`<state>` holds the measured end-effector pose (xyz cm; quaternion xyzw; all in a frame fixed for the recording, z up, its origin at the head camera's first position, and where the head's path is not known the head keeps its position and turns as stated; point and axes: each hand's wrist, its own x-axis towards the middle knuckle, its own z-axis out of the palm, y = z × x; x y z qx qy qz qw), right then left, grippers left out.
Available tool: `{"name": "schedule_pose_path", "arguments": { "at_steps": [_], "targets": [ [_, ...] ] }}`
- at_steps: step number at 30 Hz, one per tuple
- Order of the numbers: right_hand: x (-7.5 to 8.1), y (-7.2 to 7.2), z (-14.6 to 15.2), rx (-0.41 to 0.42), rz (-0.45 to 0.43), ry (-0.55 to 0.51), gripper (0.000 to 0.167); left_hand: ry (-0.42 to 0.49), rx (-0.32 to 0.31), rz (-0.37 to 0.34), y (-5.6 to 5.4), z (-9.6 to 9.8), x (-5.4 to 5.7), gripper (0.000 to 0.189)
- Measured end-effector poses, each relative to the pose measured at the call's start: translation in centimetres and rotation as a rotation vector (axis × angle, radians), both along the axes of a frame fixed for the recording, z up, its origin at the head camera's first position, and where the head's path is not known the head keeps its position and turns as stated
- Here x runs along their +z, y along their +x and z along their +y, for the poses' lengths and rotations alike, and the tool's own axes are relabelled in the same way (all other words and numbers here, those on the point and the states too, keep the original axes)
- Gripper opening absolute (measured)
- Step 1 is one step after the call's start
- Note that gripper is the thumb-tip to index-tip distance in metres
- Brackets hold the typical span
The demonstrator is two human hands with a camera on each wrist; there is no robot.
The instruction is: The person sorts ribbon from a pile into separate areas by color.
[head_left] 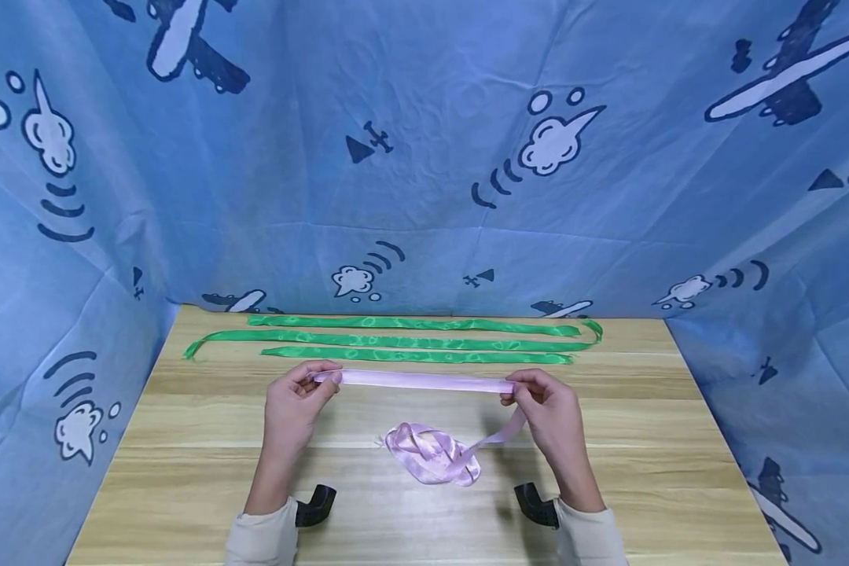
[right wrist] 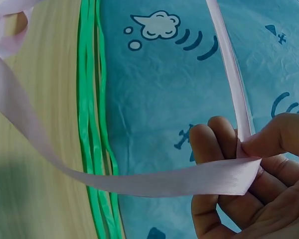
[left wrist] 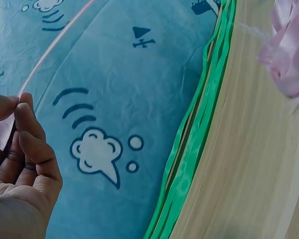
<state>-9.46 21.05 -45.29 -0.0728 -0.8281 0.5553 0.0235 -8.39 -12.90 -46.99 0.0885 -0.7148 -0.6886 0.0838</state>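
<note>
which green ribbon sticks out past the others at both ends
The middle green satin ribbon: both its ends curve and reach beyond those of the far green ribbon and the near green ribbon.

The left hand (head_left: pixel 292 405) and the right hand (head_left: pixel 553 409) pinch a lilac satin ribbon (head_left: pixel 424 380), its span held straight between them. From the right hand it runs down to a loose heap (head_left: pixel 431 457) on the wood-grain tabletop (head_left: pixel 396 531). Beyond, 3 lengths of green satin ribbon (head_left: pixel 396 342) lie roughly parallel toward the far side, the middle length curling at its right end. A blue cloth backdrop (head_left: pixel 424 189) printed with airplanes (head_left: pixel 785 82) and clouds (head_left: pixel 552 147) hangs behind.
</note>
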Motion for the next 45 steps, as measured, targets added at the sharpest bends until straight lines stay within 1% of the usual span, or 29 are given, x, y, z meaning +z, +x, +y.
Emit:
{"name": "schedule_pose_path", "arguments": {
  "at_steps": [8, 17, 27, 32, 34, 36, 39, 41, 43, 45],
  "targets": [
    [0.1, -0.1, 0.5, -0.022, 0.000, 0.043, 0.016, -0.011, 0.032, 0.000, 0.1, -1.4, 0.2, 0.017],
    [0.3, -0.2, 0.9, -0.038, 0.048, 0.107, 0.016, -0.015, 0.092, -0.027, 0.3, -2.9, -0.3, 0.017],
    [0.2, 0.0, 1.6, -0.072, 0.064, 0.106, 0.017, -0.008, 0.156, -0.032, 0.8, -4.6, -0.2, 0.019],
    [0.2, 0.0, 2.0, -0.088, 0.082, 0.145, 0.017, 0.006, 0.181, -0.022, 1.0, -5.1, -0.2, 0.021],
    [0.3, 0.0, 2.1, -0.087, 0.080, 0.145, 0.016, 0.012, 0.189, -0.019, 1.0, -5.3, -0.2, 0.020],
    [0.4, 0.1, 2.3, -0.080, 0.064, 0.098, 0.015, 0.021, 0.197, -0.014, 1.0, -5.5, -0.2, 0.018],
    [0.6, 0.1, 2.5, -0.064, 0.042, -0.034, 0.012, 0.035, 0.206, -0.004, 1.0, -5.7, -0.1, 0.018],
    [0.7, 0.1, 2.6, -0.051, 0.036, -0.099, 0.012, 0.048, 0.214, 0.000, 1.0, -5.8, -0.1, 0.017],
    [0.9, 0.1, 2.6, -0.041, 0.035, -0.133, 0.013, 0.059, 0.220, 0.002, 1.0, -5.8, 0.0, 0.015],
    [1.0, 0.1, 2.7, -0.043, 0.031, -0.133, 0.013, 0.065, 0.222, 0.000, 1.0, -5.8, 0.1, 0.012]
  ]
}}
